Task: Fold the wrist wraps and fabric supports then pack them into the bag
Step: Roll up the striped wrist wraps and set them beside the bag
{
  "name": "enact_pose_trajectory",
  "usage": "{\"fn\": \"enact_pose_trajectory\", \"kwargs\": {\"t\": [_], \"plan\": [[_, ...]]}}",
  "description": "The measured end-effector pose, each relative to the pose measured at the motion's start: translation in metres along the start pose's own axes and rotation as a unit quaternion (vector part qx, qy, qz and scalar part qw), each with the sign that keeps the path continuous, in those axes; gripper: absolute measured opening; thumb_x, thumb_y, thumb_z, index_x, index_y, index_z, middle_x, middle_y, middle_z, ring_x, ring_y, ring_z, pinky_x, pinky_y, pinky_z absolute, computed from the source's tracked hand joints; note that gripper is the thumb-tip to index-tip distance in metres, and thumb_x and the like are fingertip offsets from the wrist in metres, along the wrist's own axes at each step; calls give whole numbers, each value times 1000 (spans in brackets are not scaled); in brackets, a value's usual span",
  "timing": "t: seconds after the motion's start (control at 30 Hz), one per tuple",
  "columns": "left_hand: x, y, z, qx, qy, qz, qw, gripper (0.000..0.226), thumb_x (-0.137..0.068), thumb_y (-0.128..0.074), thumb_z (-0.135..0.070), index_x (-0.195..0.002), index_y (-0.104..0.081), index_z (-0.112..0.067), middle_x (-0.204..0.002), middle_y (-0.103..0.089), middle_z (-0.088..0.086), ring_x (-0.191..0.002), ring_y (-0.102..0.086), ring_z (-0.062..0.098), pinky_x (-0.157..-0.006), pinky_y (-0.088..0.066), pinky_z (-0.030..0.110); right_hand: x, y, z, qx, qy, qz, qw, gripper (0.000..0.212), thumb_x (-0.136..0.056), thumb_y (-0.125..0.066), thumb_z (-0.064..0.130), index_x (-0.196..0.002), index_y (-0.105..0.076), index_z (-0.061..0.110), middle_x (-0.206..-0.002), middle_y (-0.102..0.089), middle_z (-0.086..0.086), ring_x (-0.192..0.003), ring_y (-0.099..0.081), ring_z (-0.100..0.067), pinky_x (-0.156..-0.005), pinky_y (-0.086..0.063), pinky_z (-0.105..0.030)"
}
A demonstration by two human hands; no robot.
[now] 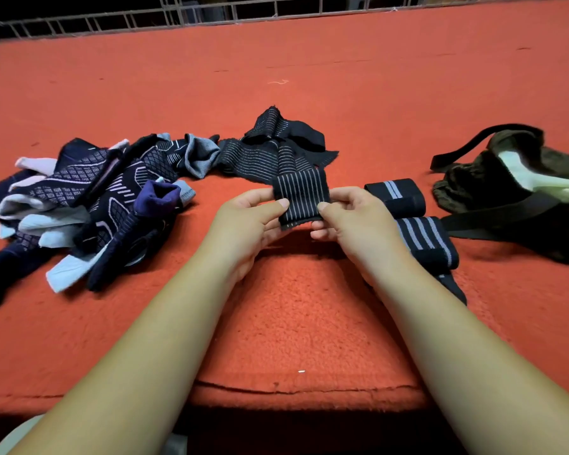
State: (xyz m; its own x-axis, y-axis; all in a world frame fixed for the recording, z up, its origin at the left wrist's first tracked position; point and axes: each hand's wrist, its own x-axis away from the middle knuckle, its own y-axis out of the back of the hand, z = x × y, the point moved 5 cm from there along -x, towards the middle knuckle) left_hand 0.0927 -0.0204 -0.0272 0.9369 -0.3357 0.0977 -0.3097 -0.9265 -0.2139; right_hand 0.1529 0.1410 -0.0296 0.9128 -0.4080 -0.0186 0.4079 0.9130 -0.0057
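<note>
Both hands, left hand (248, 218) and right hand (349, 215), have thumb and fingers pinched on the striped black wrap (301, 198), bag (519, 188) off to the right.

Counts. We counted two hands, the left hand (250, 221) and the right hand (349, 218); one pinstriped wrap (301, 195) between them; two broad-striped wraps, the farther folded wrap (395, 197) and the nearer folded wrap (424, 239); and one olive bag (493, 188). The patterned supports (89, 198) formed one heap, which we could not count.
</note>
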Motion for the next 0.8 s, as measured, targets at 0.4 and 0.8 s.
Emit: {"fn": "enact_pose_trajectory", "kwargs": {"t": [0.4, 0.8], "plan": [[-68, -58, 19, -136, 34, -67, 988, 20, -96, -78, -14, -112, -67, -9, -94, -76, 10, -65, -70, 14, -50, -53, 22, -21, 52, 14, 42, -41, -105, 993, 17, -101, -52, 11, -111, -65, 18, -89, -76, -1, -78, -80, -15, -89, -66, -48], [-92, -32, 20, -318, -55, -127, 938, 13, -89, -75, -33, -81, -75, -22, -78, -74, -2, -72, -67, 21, -68, -53, 30, -10, 43, 23, 161, -25, -91, 982, 31, -82, -49, 41, -109, -63, 36, -114, -72, -1, -85, -77, -18, -87, -63, -45]]}}
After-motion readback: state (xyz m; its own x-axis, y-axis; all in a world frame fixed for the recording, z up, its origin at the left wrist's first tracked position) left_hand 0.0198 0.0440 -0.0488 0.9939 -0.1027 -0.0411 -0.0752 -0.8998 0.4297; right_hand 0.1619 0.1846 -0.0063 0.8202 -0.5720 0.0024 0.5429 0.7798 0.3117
